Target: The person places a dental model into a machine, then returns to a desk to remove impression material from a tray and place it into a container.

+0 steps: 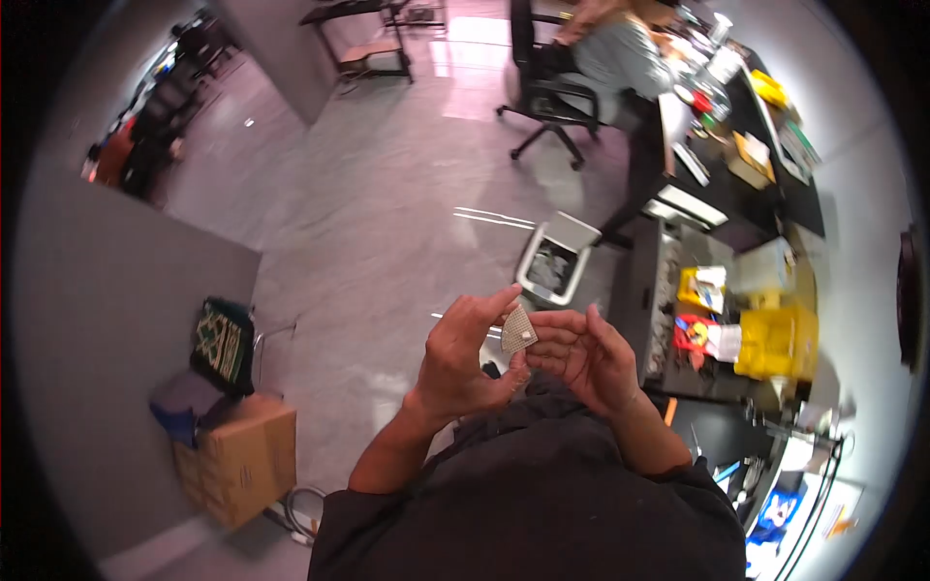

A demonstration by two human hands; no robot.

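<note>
A small pale, fan-shaped piece with a fine grid of dots or holes (pixel 518 332) is up in front of my body. My left hand (pixel 463 351) holds it by its edges, index finger above and thumb below. On its face is a small white spot. My right hand (pixel 593 366) is held with the palm up and the fingers stretched out towards the piece. Its fingertips reach right to the piece's right side, and the thumb stands apart.
A white lidded bin (pixel 554 266) with its lid up stands on the floor ahead. To the right, a dark workbench carries a yellow bin (pixel 780 344) and red and yellow trays. A cardboard box (pixel 242 465) is at lower left. Another person (pixel 615 58) sits by an office chair (pixel 547 97).
</note>
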